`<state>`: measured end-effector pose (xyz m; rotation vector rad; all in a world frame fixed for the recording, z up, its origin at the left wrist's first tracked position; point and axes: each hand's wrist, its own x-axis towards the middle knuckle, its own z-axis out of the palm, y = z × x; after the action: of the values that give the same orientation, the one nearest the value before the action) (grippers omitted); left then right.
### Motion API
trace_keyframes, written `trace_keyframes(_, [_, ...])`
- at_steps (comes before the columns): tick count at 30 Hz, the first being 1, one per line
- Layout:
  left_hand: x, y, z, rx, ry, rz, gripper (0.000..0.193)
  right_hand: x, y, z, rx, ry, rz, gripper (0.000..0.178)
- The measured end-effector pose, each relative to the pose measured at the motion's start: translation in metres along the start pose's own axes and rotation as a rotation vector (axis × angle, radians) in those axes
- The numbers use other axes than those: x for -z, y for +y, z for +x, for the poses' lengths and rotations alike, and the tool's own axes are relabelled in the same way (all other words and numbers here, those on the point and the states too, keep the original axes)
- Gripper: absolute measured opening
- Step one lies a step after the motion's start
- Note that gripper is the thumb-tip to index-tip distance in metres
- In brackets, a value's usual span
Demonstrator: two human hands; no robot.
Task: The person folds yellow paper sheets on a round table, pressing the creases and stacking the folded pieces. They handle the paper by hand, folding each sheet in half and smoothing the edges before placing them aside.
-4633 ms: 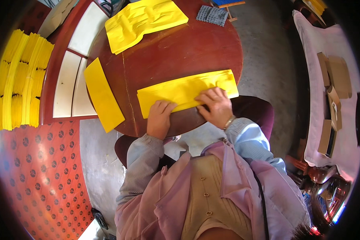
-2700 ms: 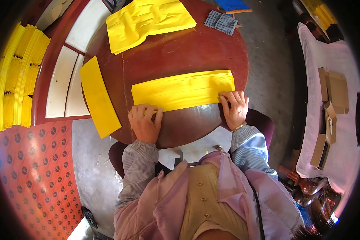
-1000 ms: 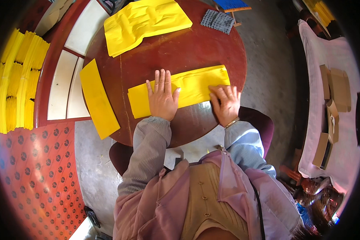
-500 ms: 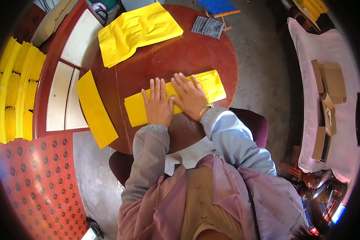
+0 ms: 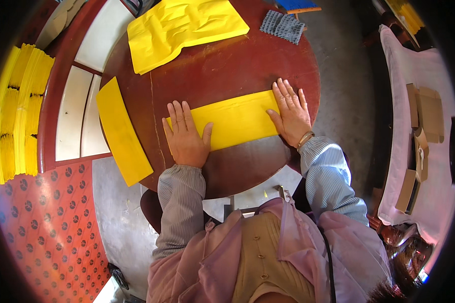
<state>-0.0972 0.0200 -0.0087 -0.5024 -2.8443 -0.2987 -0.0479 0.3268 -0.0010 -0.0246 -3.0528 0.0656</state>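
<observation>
From afar, I spread my right hand point(image 5: 294, 121) from my left hand point(image 5: 188, 144), grips unclenched, the yellow strip point(image 5: 241, 119) seemingly flatter.

On one table point(image 5: 227, 70) lie two yellow strips point(image 5: 242, 118) point(image 5: 124, 132), one creased yellow piece point(image 5: 187, 30) and one bumpy grey pad point(image 5: 282, 27).

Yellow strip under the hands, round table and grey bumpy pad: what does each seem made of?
Yellow strip: likely paper or thin nonwoven cloth, matte; crisp straight edges, no glare.
Round table: probably lacquered wood, semi-gloss; reddish-brown sheen, scuffs, a seam-like line.
Grey bumpy pad: perhaps foam or moulded pulp, matte; rows of knobs, too small to settle.
</observation>
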Motion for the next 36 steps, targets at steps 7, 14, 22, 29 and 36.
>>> trace_keyframes(7, [-0.001, 0.003, -0.001, 0.004, -0.041, 0.022, 0.082, -0.007, 0.004, -0.003, 0.022, 0.074, 0.017, 0.070])
trace_keyframes(14, [0.005, 0.002, -0.007, 0.013, -0.081, 0.052, 0.081, 0.007, -0.008, -0.013, -0.031, -0.004, -0.036, 0.070])
trace_keyframes(22, [0.024, 0.001, -0.049, -0.240, -0.161, -0.026, 0.084, 0.001, 0.006, -0.145, -0.157, 0.212, 0.399, 0.061])
trace_keyframes(29, [0.034, -0.002, -0.033, -0.469, -0.146, 0.023, 0.083, -0.013, 0.053, -0.150, -0.430, -0.172, 1.402, 0.022])
trace_keyframes(36, [0.053, 0.045, -0.167, 0.622, 0.232, -0.789, 0.048, 0.001, 0.042, -0.154, -0.295, -0.650, 1.466, 0.025])
